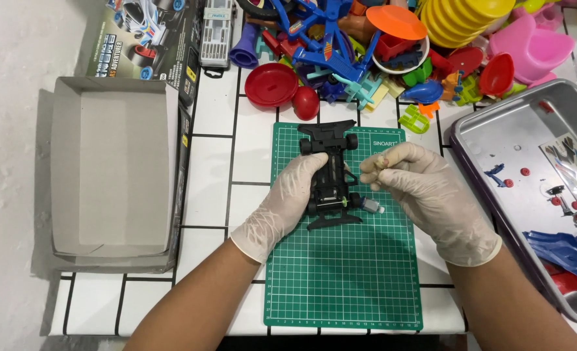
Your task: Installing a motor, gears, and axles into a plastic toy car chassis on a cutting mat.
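My left hand (287, 198), in a thin whitish glove, closes on the side of the black toy car chassis (330, 170), pinning it flat on the green cutting mat (344, 273). My right hand (418, 185) pinches something small at the fingertips, too small to identify, just beside the chassis. A small grey motor (371, 206) lies on the mat by the rear wheels. I judge this mid-assembly, fitting a part; next calls for fine alignment. Chassis is hard matt plastic, mat gridded and rubbery. Metal tray (496, 140) right, open cardboard box (116, 172) left
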